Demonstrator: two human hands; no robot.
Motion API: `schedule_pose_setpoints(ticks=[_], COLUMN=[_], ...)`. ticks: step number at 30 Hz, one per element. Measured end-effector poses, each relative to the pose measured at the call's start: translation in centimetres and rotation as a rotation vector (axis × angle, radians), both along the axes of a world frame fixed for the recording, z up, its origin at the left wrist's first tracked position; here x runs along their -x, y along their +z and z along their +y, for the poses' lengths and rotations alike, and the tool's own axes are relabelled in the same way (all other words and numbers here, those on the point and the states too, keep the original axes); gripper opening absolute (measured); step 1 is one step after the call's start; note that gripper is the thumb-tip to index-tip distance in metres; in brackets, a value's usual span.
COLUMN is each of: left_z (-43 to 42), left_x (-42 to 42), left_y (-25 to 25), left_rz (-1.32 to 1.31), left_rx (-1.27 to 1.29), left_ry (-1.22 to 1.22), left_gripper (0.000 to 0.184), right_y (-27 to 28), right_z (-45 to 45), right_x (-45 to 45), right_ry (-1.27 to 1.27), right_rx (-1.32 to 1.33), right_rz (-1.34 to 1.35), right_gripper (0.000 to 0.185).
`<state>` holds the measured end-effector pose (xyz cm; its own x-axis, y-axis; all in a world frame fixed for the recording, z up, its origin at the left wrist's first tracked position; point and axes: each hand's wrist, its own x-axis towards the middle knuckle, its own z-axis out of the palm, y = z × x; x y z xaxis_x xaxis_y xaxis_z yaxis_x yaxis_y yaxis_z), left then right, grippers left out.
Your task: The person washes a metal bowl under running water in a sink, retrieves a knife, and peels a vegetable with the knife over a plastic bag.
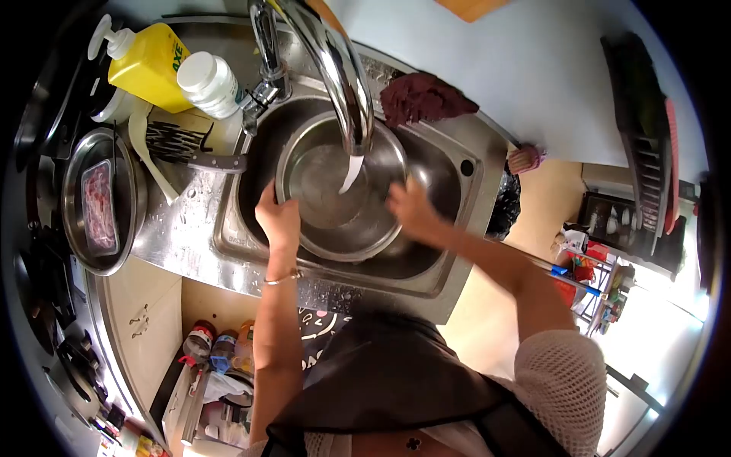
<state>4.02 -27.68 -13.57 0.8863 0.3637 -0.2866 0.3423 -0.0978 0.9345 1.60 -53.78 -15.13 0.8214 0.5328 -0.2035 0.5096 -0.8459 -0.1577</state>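
A round stainless steel basin (pixel 289 186) sits in the sink (pixel 449 179), and water (pixel 351 174) runs into it from the chrome faucet (pixel 354 114). At its left rim, my left hand (pixel 279 221) grips the edge, thumb on the inner side and fingers around the outside. My right hand (pixel 415 211) is at the basin's right rim, blurred by motion. Its fingers look bent, but I cannot tell whether they hold the rim or only pass over it.
Left of the sink are a yellow soap bottle (pixel 152 65), a white jar (pixel 207 84), a knife (pixel 217 162) and a metal bowl (pixel 141 206) holding packed meat (pixel 99 209). A dark red cloth (pixel 426 99) lies behind the sink. Bottles (pixel 223 350) stand below on the left.
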Motion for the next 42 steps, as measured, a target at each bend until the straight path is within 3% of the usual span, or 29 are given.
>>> schedule_pose_setpoints(ticks=[1, 4, 6, 8, 10, 12, 14, 16, 17, 18, 20, 22, 23, 24, 25, 26, 27, 28, 31, 33, 34, 36, 38, 40, 41, 42], left_z=[-0.6, -1.7, -1.5, -1.1, -1.3, -2.2, -2.5, -1.7, -1.2, -0.8, -0.4, -0.4, -0.3, -0.8, -1.1, -1.4, -2.0, -2.6, -2.3, -2.0, -1.9, -1.7, -0.9, -0.4, 0.0, 0.3], left_x=[0.5, 1.9, 2.5, 2.8, 2.7, 2.3, 2.2, 1.8, 1.8, 1.7, 1.3, 1.1, 1.2, 1.1, 1.4, 1.6, 1.4, 1.6, 2.2, 2.2, 2.0, 1.4, 1.0, 0.9, 0.8, 0.8], left_y=[-0.9, -1.5, -1.6, -1.4, -1.8, -0.7, -2.1, -0.7, -0.5, -0.3, 0.1, 1.7, -0.8, -1.2, -1.5, -1.9, -0.8, -0.3, -1.4, -2.3, -2.2, -1.5, -1.1, 0.2, 1.5, 2.5], left_rz=[-0.064, -0.131, -0.069, -0.048, 0.084, 0.094, 0.073, 0.202, 0.189, 0.166, 0.130, 0.179, 0.121, 0.047, 0.052, 0.050, 0.110, -0.059, -0.004, -0.014, -0.019, 0.007, 0.198, 0.239, 0.369, 0.499], left_rx=[0.006, -0.022, 0.121, 0.114, 0.100, 0.104, 0.073, 0.127, 0.311, 0.502, 0.500, 0.794, 0.699, 0.717, 0.506, 0.296, 0.139, 0.050, -0.021, -0.003, 0.019, -0.024, 0.071, 0.133, 0.279, 0.427], left_ry=[0.064, 0.116, 0.186, 0.179, 0.086, 0.088, 0.100, 0.055, 0.046, 0.039, -0.042, 0.158, 0.155, 0.203, 0.177, 0.149, 0.139, 0.122, 0.092, 0.099, 0.120, 0.110, 0.039, 0.080, 0.107, 0.130], left_gripper=[0.039, 0.040, 0.039, 0.035, 0.030, 0.027, 0.026, 0.030, 0.031, 0.033, 0.032, 0.049, 0.064, 0.059, 0.058, 0.056, 0.047, 0.032, 0.034, 0.034, 0.035, 0.032, 0.030, 0.021, 0.015, 0.010], right_y=[1.5, 0.2, -2.1, -1.3, -5.0, -6.4, -9.8, -10.5, -10.7, -6.4, -2.7, 0.5, 2.5, 2.5, 2.5, 1.9, 0.1, 1.3, -4.7, -1.4, -5.5, -1.5, 4.2, 7.5, 10.7, 11.4], right_z=[2.5, 9.7, 8.7, 5.1, 3.0, 5.5, 9.8, 12.8, 13.9, 13.8, 12.8, 13.7, 13.3, 13.7, 14.2, 14.6, 16.5, 16.3, 12.9, 9.0, 5.6, 2.4, 1.5, 1.0, 2.2, 2.6], right_x=[2.3, 5.5, 3.8, -0.2, -3.3, -6.4, -7.7, -6.8, -6.2, -5.5, -3.6, -1.9, -1.9, -2.3, -2.7, -3.8, -5.4, -7.8, -11.5, -10.3, -9.6, -8.2, -7.8, -9.4, -10.7, -12.2], right_ry=[-0.034, -0.312, -0.172, 0.085, -0.007, -0.178, -0.340, -0.423, -0.486, -0.415, -0.446, -0.239, -0.098, -0.078, -0.059, 0.012, -0.674, -0.571, -0.613, -0.723, -0.439, -0.466, -0.500, -0.370, -0.394, -0.299], right_rx=[0.023, -0.547, -0.437, 0.272, 0.142, -0.073, -0.318, -0.466, -0.561, -0.630, -0.848, -1.110, -0.946, -0.957, -0.967, -0.786, -1.183, -0.944, -0.778, -0.323, 0.106, 0.108, -0.135, -0.452, -0.409, -0.466], right_rz=[0.204, 0.365, 0.516, 0.386, -0.176, -0.268, -0.235, 0.093, 0.224, 0.365, 0.422, 0.356, 0.347, 0.334, 0.322, 0.086, 0.665, 0.614, -0.103, -0.023, -0.011, 0.394, 0.311, 0.165, 0.197, 0.067], right_gripper=[0.015, 0.028, 0.028, 0.022, 0.013, 0.014, 0.024, 0.028, 0.028, 0.030, 0.042, 0.058, 0.065, 0.060, 0.056, 0.050, 0.038, 0.032, 0.018, 0.016, 0.022, 0.045, 0.051, 0.052, 0.052, 0.051])
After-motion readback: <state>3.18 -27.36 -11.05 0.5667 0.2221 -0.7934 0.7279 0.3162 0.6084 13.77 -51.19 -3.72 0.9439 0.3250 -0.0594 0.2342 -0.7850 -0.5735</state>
